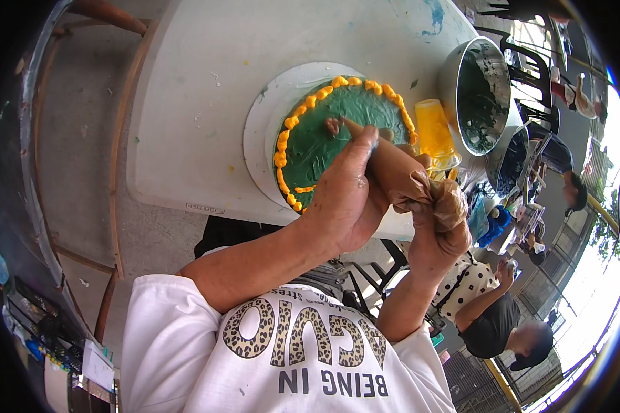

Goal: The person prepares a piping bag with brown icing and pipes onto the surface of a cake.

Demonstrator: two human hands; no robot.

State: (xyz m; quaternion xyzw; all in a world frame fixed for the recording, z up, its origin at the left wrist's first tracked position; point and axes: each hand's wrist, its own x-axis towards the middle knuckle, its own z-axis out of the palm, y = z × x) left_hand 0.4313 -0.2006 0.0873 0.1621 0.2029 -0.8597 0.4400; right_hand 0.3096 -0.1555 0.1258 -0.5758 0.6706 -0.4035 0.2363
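A round cake (308, 153) with smooth green icing rests on a white round board (260, 138). Orange piped blobs (281, 159) run along its top edge, and a small brown dab of icing (333, 126) sits on the green surface. Both my hands hold a piping bag (393, 167) filled with brown icing, its tip pointing at that dab. My left hand (351, 189) is closed around the bag's front, thumb along the near side and some fingers hidden behind it. My right hand (442, 230) grips the bunched, twisted rear end.
The cake stands on a stained white table (193, 82). Right of it are a tipped-looking clear cup with orange icing (434, 131) and a large metal bowl (477, 96) smeared with green. A second bowl (508, 160) lies beyond. Another person (496, 310) is at the right; a wooden frame (125, 138) stands left.
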